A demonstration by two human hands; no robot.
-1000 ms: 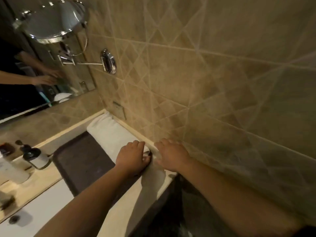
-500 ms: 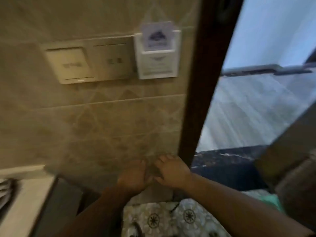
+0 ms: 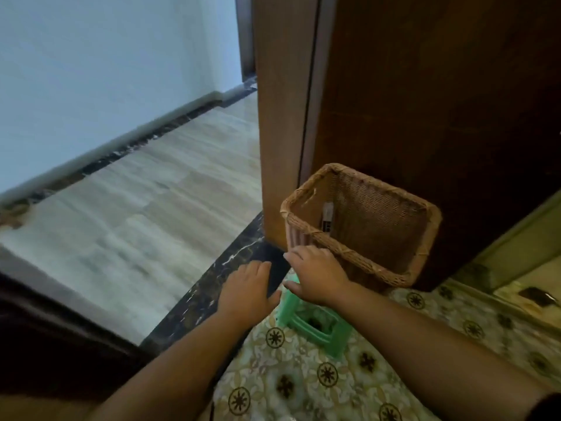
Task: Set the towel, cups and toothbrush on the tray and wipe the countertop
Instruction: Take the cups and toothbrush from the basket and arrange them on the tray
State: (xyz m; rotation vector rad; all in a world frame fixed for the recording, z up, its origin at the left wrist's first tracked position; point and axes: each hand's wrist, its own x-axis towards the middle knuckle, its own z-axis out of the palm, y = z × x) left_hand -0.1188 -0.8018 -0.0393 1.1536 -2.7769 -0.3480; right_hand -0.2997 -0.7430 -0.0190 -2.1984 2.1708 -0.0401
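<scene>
My left hand [image 3: 249, 290] and my right hand [image 3: 315, 275] are stretched out side by side, palms down, fingers extended and holding nothing. They hover above the floor by a doorway, the right one just in front of a wicker basket [image 3: 361, 223]. The towel, cups, toothbrush, tray and countertop are all out of view.
The square wicker basket stands against a dark wooden door [image 3: 425, 117], with a small packet [image 3: 328, 217] inside. A green plastic stool [image 3: 315, 326] sits on the patterned floor [image 3: 303, 375] below my hands. A dark stone threshold [image 3: 212, 293] leads to a pale floor [image 3: 151, 214].
The view has swung right, from the tiled wall and the white towel on the counter, past wall switches, to the doorway and floor. My hands have left the towel and are empty.
</scene>
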